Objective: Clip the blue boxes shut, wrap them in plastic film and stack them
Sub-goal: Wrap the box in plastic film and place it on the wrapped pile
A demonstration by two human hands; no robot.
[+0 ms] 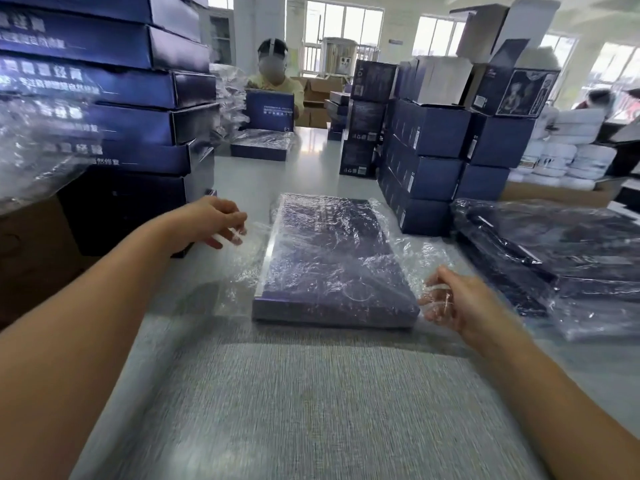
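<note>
A flat blue box lies on the grey table in front of me, covered in crinkled clear plastic film that spreads out past both long sides. My left hand hovers at the film's left edge, fingers loosely curled and touching the film. My right hand is at the box's near right corner with its fingers curled into the loose film there. The frame is motion-blurred, so neither grip on the film is clear.
A tall stack of flat blue boxes rises at the left. Smaller blue cartons stand stacked at the right. Wrapped boxes are piled at the far right. Another person works across the table.
</note>
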